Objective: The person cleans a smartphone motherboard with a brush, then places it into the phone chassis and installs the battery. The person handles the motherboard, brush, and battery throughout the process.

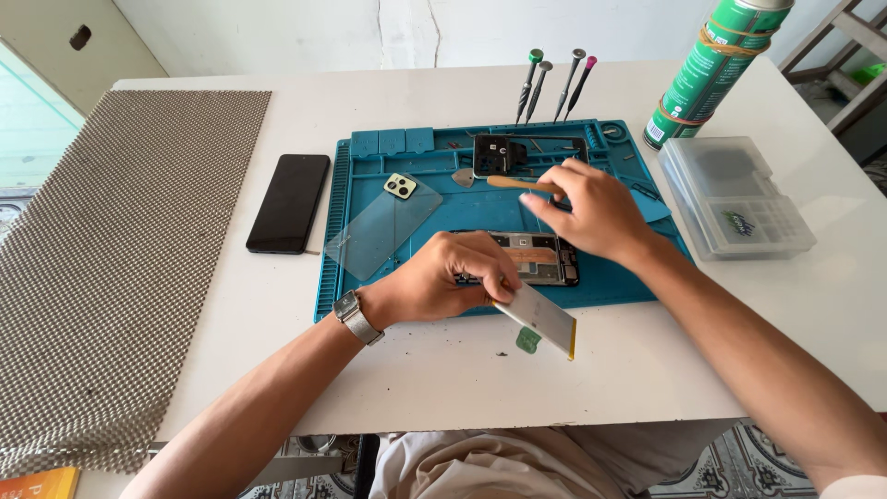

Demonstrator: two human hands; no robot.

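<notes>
I note a white counter [277, 370] standing against a pale wall [277, 23] with a vertical seam or crack near its middle. Daylight is even and bright. A grey-brown woven mat [102, 277] covers the counter's left side. At upper left I see a cream panel [55, 46] with a dark slot. Patterned floor tiles [758, 462] show below the front edge; wooden framing [850, 55] stands at upper right.
</notes>
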